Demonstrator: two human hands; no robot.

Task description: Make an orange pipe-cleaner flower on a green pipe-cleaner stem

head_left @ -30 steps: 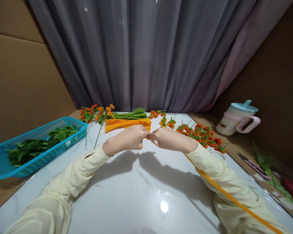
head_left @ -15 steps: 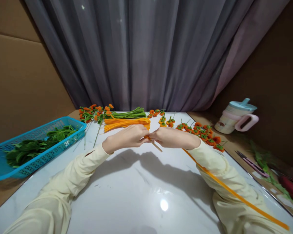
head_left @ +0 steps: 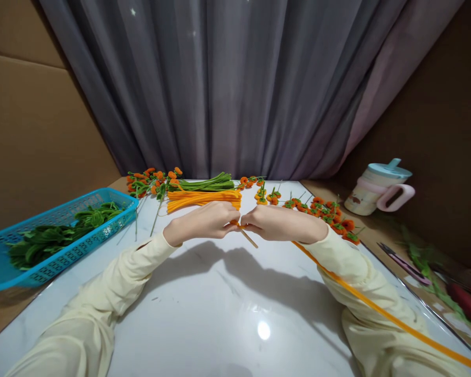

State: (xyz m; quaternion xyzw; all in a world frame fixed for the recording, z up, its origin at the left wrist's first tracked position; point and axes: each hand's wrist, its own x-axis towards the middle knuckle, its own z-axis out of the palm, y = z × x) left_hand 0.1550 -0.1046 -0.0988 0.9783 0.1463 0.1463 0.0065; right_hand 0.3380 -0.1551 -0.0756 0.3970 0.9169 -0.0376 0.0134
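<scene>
My left hand and my right hand meet above the white table, fingertips nearly touching. Both are closed around a thin stick, with a small bit of orange at the left fingertips. From under my right hand a long orange pipe cleaner runs down across the right sleeve to the lower right corner. Just behind my left hand lies a bundle of orange pipe cleaners, with green pipe cleaners beyond it. Exactly how the fingers grip the orange piece is hidden.
A blue basket with green leaf pieces stands left. Orange flowers lie at the back left, and flower heads at the back right. A lidded cup, pink-handled scissors and green scraps are farther right.
My right hand has shifted slightly to the right. The stick has tilted more steeply, and the long orange pipe cleaner's near end has moved toward the lower right corner.
</scene>
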